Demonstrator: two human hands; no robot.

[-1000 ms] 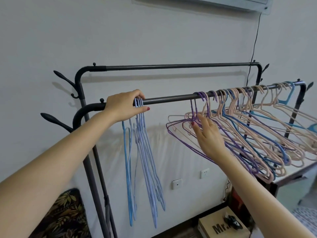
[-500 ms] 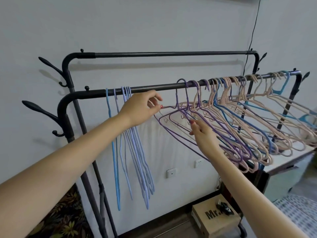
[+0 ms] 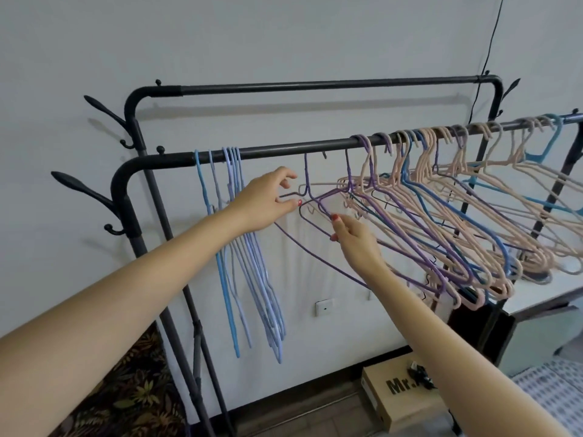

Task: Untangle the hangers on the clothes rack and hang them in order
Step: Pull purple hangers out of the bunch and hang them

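While left hand (image 3: 263, 201) pinches purple hanger (image 3: 318, 247), right hand (image 3: 358, 244) grips it.

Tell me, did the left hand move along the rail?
Yes. The left hand left the blue hangers and went right along the front rail, toward the purple hanger.

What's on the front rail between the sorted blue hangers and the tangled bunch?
Head view: one purple hanger hooked on the front rail, alone in that gap, with the left hand at its shoulder.
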